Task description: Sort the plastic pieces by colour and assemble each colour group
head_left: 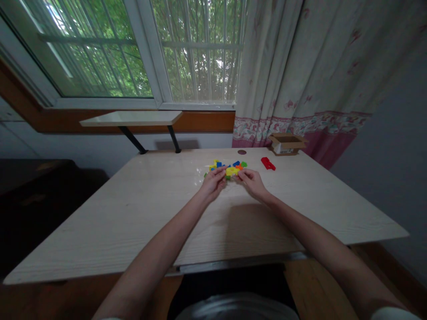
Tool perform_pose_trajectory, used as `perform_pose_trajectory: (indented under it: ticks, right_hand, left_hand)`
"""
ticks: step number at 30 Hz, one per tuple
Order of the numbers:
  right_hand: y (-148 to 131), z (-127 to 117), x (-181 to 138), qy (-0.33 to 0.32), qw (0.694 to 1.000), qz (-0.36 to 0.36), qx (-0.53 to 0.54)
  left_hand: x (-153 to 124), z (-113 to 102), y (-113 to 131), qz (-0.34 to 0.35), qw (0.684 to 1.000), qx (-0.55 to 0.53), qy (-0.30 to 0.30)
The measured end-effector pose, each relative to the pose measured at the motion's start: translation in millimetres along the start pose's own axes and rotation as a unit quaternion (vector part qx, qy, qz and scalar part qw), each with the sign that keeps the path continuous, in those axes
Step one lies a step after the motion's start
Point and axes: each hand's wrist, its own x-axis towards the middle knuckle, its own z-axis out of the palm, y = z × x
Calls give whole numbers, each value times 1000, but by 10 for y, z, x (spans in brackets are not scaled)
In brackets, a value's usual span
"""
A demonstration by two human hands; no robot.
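Over the middle of the desk, my left hand [214, 183] and my right hand [253, 182] pinch a small yellow plastic piece [231, 171] from either side. Its exact kind is too small to make out. Just behind and around it lie loose pieces: a blue one [219, 164], a green one [243, 164], an orange one [239, 167] and several others, partly hidden by my fingers. Apart from this group, a red piece [268, 163] rests to the right of my right hand.
The pale wooden desk [150, 213] spans the view. A raised white shelf [133, 118] on black legs stands at the back left. At the back right is an open cardboard box [287, 144] by the curtain [267, 89]. A dark round disc [242, 152] sits near the rear edge.
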Motion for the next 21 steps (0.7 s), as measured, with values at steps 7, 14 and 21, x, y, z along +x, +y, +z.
perform_pose_trajectory:
  ticks: [7, 14, 21]
  right_hand:
    - [-41, 16, 2, 5, 1000, 4, 20]
    - [26, -19, -4, 5, 997, -14, -82]
    - [-31, -8, -14, 64, 985, -13, -160]
  left_hand:
    - [-25, -27, -36, -58, 996, -52, -30]
    - [-13, 4, -21, -31, 999, -18, -7]
    - [27, -4, -55, 48, 997, 58, 5]
